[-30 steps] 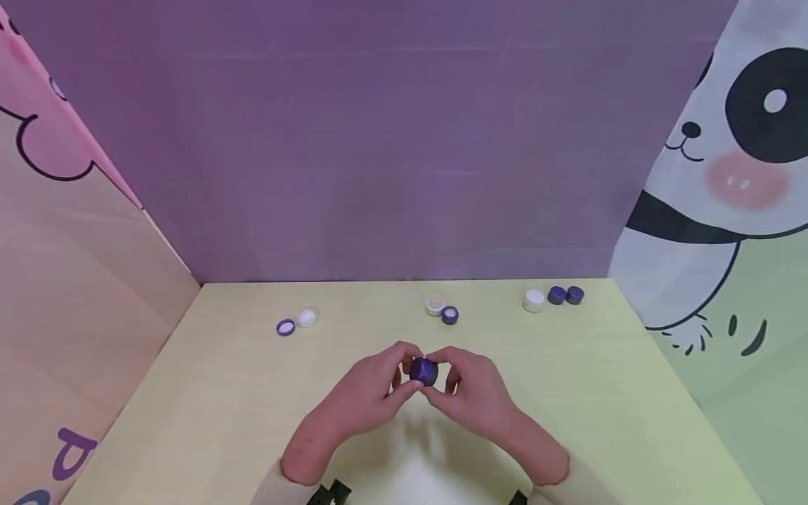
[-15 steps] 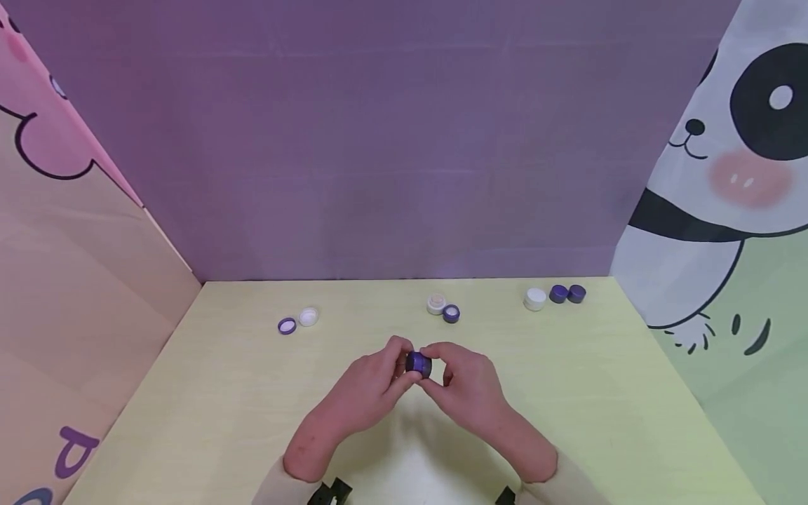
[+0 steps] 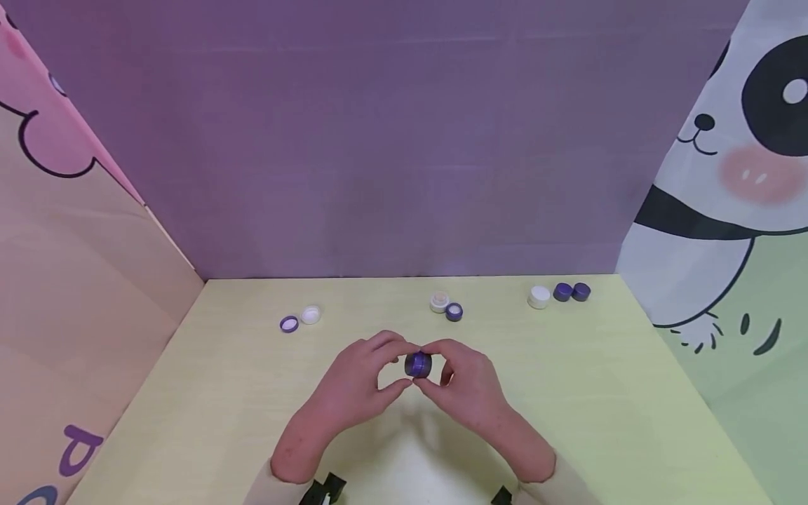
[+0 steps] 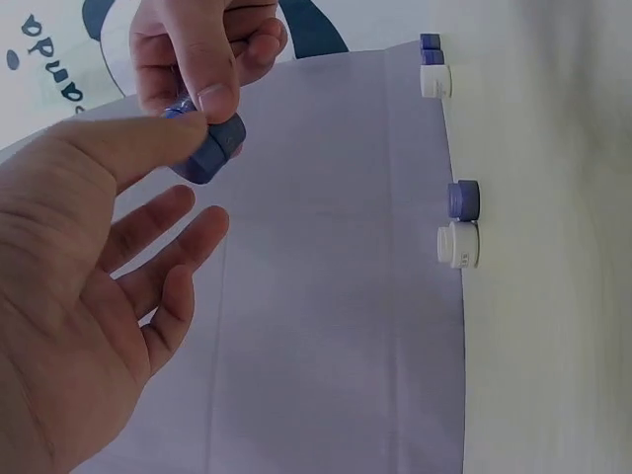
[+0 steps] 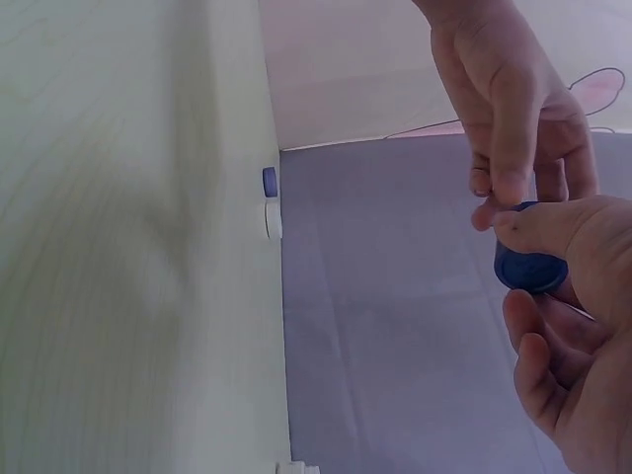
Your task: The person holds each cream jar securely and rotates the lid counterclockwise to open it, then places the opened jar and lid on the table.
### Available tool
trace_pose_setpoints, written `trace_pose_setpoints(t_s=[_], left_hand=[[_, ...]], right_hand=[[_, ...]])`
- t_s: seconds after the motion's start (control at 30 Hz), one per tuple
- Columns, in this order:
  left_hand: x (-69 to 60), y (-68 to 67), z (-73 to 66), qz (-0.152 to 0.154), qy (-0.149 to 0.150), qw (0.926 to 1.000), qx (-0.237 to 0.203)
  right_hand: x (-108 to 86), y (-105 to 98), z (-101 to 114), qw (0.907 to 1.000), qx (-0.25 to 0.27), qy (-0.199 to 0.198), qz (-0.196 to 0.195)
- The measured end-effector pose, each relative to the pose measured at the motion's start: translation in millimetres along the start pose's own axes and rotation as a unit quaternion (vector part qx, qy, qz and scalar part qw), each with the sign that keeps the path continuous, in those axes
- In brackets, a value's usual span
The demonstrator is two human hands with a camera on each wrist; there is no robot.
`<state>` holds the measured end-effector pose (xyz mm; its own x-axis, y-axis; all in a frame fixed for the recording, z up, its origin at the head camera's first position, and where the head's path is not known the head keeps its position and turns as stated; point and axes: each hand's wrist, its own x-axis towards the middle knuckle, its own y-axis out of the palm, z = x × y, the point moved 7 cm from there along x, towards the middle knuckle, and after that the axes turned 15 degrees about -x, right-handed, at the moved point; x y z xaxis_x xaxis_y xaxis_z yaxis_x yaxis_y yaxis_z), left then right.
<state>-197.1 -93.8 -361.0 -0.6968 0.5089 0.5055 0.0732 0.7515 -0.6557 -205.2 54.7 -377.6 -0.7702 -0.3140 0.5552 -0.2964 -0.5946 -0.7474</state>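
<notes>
A small dark purple-blue jar [image 3: 418, 365] hangs above the table in front of me, between both hands. My left hand [image 3: 360, 382] pinches its left side, index finger on top and thumb below. From the other side my right hand [image 3: 463, 382] grips it between thumb and index finger. In the left wrist view the jar [image 4: 223, 146] shows a seam around its middle, and both thumb tips meet on it. The left hand's other fingers [image 4: 163, 262] stay loosely spread. In the right wrist view the jar's flat round end [image 5: 530, 272] is visible.
Along the pale table [image 3: 221, 421] at the back lie a purple ring-shaped cap [image 3: 289, 324] with a white lid [image 3: 311, 314], a white jar [image 3: 439, 302] with a purple cap [image 3: 454, 312], and a white cap [image 3: 539, 297] beside two purple ones [image 3: 563, 292]. Printed cloth walls enclose the table.
The jar has shifted slightly left and up with both hands. My left index finger and thumb have re-placed themselves, now spread wider around the jar. Things on the table have stayed put.
</notes>
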Motion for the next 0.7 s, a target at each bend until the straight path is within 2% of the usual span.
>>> trace_pose_setpoints(t_s=[0.07,0.13,0.3,0.53,0.63,0.7], left_hand=[[-0.3,-0.9,-1.9,-0.002,0.018,0.9998,0.014],[-0.8,-0.9,-1.4,-0.002,0.023,0.9994,0.027],[-1.4,1.1,2.9,0.005,0.007,0.999,0.043],[-1.8,0.0,5.7,0.005,-0.02,0.9947,0.101],[-2.5,-1.3,5.8,0.001,-0.024,0.9947,0.099],[-2.6,-1.6,4.3,-0.001,-0.013,0.9962,0.086]], right_hand=[[-0.6,1.0,-0.7,0.9999,0.007,0.004,0.006],[-1.1,1.7,-0.8,0.9999,0.012,0.004,0.009],[-1.4,0.3,0.2,0.9999,0.015,-0.005,0.003],[-0.9,-1.3,1.4,0.9999,0.007,-0.012,-0.003],[-1.0,-1.4,-0.3,0.9999,0.009,-0.008,-0.001],[-1.2,-1.4,-2.1,0.9999,0.012,-0.004,-0.001]])
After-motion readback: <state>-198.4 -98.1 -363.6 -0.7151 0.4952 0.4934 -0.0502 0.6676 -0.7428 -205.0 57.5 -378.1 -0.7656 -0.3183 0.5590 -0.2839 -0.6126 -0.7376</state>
